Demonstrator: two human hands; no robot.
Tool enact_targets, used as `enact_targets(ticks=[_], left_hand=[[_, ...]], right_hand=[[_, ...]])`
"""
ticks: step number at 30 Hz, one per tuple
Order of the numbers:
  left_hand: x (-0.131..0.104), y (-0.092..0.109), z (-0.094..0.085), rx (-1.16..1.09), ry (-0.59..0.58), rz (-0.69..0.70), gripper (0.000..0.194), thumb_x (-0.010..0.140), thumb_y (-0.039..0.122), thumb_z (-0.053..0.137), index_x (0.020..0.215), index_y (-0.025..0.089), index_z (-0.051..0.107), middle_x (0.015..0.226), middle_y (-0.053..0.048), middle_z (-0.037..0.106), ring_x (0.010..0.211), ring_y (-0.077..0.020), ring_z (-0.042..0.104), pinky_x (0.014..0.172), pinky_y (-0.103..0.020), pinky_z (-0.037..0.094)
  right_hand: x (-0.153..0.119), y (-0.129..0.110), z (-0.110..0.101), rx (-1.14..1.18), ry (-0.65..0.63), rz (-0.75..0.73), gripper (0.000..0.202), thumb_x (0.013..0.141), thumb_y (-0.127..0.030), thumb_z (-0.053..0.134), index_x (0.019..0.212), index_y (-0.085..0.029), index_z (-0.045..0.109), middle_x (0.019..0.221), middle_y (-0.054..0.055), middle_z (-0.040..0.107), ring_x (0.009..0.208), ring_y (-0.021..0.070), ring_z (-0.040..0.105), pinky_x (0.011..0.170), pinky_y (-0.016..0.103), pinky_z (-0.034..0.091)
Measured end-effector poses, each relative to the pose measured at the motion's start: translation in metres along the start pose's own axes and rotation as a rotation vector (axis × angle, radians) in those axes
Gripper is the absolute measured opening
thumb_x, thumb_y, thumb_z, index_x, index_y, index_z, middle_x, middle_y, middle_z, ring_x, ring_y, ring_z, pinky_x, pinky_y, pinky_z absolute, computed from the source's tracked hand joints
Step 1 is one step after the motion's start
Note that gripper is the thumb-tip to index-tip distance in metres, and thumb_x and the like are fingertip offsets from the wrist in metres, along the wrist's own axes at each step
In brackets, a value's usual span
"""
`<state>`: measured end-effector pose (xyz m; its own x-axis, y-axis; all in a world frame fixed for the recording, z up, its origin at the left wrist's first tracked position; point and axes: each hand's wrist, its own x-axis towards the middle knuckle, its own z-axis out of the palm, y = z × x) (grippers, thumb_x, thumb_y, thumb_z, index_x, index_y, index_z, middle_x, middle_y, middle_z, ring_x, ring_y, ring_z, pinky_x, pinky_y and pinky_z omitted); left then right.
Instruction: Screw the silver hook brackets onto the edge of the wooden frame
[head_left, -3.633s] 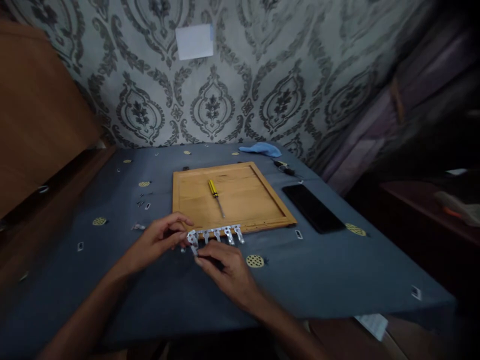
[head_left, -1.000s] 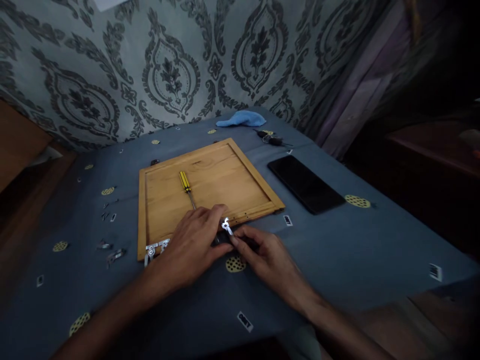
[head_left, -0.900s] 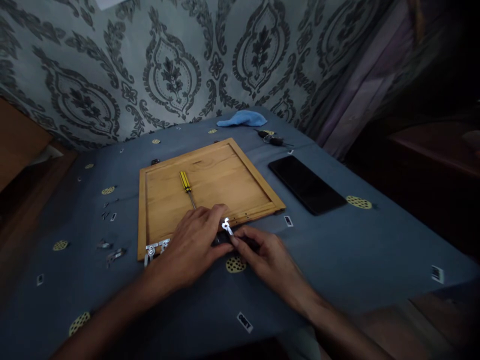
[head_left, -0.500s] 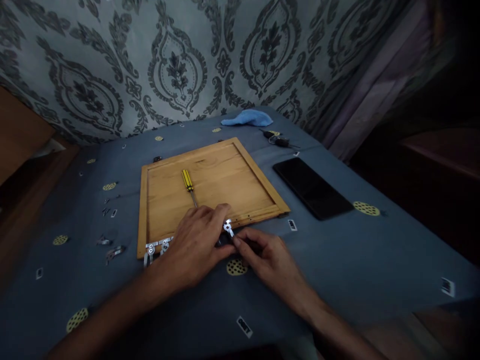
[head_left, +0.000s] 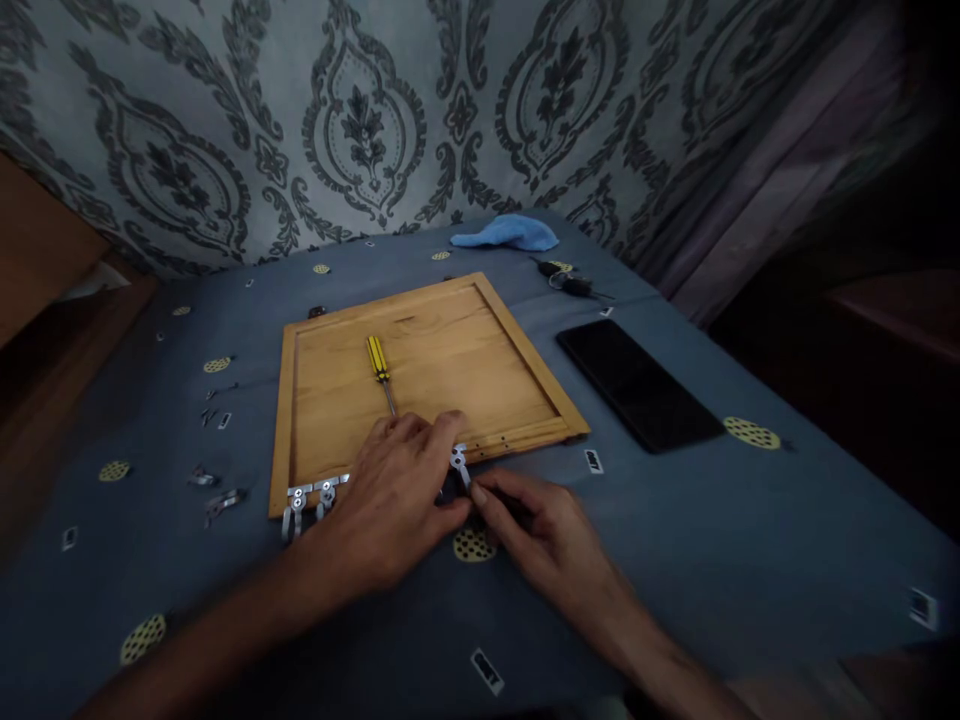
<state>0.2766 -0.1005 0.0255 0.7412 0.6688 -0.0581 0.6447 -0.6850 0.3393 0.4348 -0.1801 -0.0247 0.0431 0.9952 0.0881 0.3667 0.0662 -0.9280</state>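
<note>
A wooden framed panel (head_left: 420, 340) lies flat, with a yellow-and-black screwdriver (head_left: 378, 360) resting on it. Over its near edge is my left hand (head_left: 397, 490), fingers bent and pressed on the wood beside a metal hinge (head_left: 460, 460); what it may grip underneath is hidden. Thumb and fingertips of my right hand (head_left: 544, 530) pinch the lower arm of that same hinge. Two more hinges (head_left: 298, 498) sit side by side at the panel's near left corner, partly behind my left wrist.
Loose hinges (head_left: 223, 504) and small screws (head_left: 208, 415) lie on the blue cloth (head_left: 675, 540) to the left. A black phone (head_left: 637, 385) is right of the panel. Behind are a dark cable-like item (head_left: 571, 283) and a blue rag (head_left: 510, 232).
The view has shifted slightly. The hinge between my hands shows a little more upright, its top now at the panel's edge; both hands keep nearly the same pose.
</note>
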Motion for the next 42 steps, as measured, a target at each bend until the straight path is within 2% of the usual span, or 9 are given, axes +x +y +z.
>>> enact_targets(ticks=[4,7,11,14,18,26,33,38,42], left_hand=[[0.0,-0.002,0.003,-0.017,0.048,0.01,0.05,0.086,0.026,0.071,0.129,0.02,0.047,0.112,-0.009,0.07,0.109,-0.0324,0.061,0.095,-0.048,0.049],[-0.001,-0.004,0.006,-0.035,0.085,0.023,0.052,0.084,0.025,0.073,0.128,0.02,0.046,0.11,-0.009,0.07,0.108,-0.0318,0.061,0.094,-0.048,0.05],[-0.001,-0.004,0.007,-0.052,0.106,0.023,0.055,0.084,0.025,0.074,0.13,0.021,0.044,0.111,-0.008,0.07,0.108,-0.0313,0.061,0.095,-0.048,0.05],[-0.002,-0.004,0.008,-0.046,0.1,0.02,0.056,0.083,0.023,0.075,0.129,0.021,0.043,0.111,-0.008,0.069,0.108,-0.0309,0.061,0.095,-0.047,0.05],[-0.002,-0.004,0.008,-0.037,0.101,0.034,0.053,0.083,0.023,0.075,0.125,0.022,0.043,0.11,-0.008,0.069,0.105,-0.03,0.061,0.093,-0.046,0.05],[-0.004,-0.004,0.007,-0.039,0.12,0.061,0.05,0.085,0.021,0.072,0.125,0.022,0.041,0.106,-0.005,0.069,0.103,-0.0274,0.061,0.094,-0.043,0.048],[-0.003,-0.005,0.01,-0.045,0.124,0.059,0.064,0.082,0.022,0.078,0.133,0.022,0.038,0.11,-0.006,0.07,0.108,-0.0284,0.061,0.097,-0.044,0.047],[-0.002,-0.007,0.006,-0.088,0.101,0.031,0.076,0.08,0.025,0.083,0.138,0.024,0.035,0.117,-0.006,0.068,0.112,-0.0288,0.06,0.097,-0.043,0.048],[-0.004,-0.008,0.005,-0.09,0.099,0.019,0.076,0.081,0.026,0.083,0.14,0.024,0.034,0.119,-0.007,0.067,0.112,-0.0296,0.06,0.097,-0.044,0.048]], right_hand=[[-0.004,0.0,-0.007,-0.154,0.038,-0.133,0.025,0.101,-0.023,0.05,0.084,-0.021,0.068,0.073,0.002,0.07,0.063,0.0169,0.066,0.058,0.026,0.053],[-0.006,0.005,-0.014,-0.323,0.066,-0.301,0.023,0.102,-0.018,0.049,0.103,-0.02,0.072,0.092,0.007,0.075,0.08,0.0199,0.074,0.072,0.031,0.062],[-0.008,0.018,-0.021,-0.512,0.049,-0.468,0.034,0.103,-0.012,0.045,0.127,-0.018,0.069,0.122,0.012,0.075,0.106,0.0219,0.075,0.089,0.034,0.065],[-0.008,0.025,-0.024,-0.578,-0.008,-0.535,0.044,0.1,-0.007,0.045,0.138,-0.019,0.064,0.128,0.012,0.074,0.113,0.0224,0.073,0.091,0.034,0.065],[-0.007,0.027,-0.026,-0.622,-0.078,-0.553,0.047,0.097,-0.004,0.045,0.139,-0.015,0.064,0.133,0.013,0.072,0.108,0.0232,0.075,0.087,0.035,0.067],[-0.007,0.029,-0.025,-0.636,-0.111,-0.535,0.056,0.094,0.0,0.042,0.144,-0.016,0.06,0.135,0.013,0.071,0.105,0.0243,0.074,0.083,0.038,0.067],[-0.008,0.028,-0.025,-0.671,-0.112,-0.56,0.048,0.094,-0.001,0.044,0.133,-0.014,0.067,0.137,0.013,0.07,0.098,0.0247,0.073,0.072,0.036,0.067],[-0.007,0.028,-0.026,-0.704,-0.106,-0.577,0.041,0.096,-0.003,0.045,0.128,-0.014,0.069,0.137,0.012,0.07,0.1,0.0242,0.073,0.075,0.034,0.066],[-0.007,0.029,-0.025,-0.711,-0.118,-0.563,0.043,0.097,-0.003,0.044,0.129,-0.016,0.069,0.136,0.011,0.071,0.101,0.0236,0.073,0.073,0.033,0.066]])
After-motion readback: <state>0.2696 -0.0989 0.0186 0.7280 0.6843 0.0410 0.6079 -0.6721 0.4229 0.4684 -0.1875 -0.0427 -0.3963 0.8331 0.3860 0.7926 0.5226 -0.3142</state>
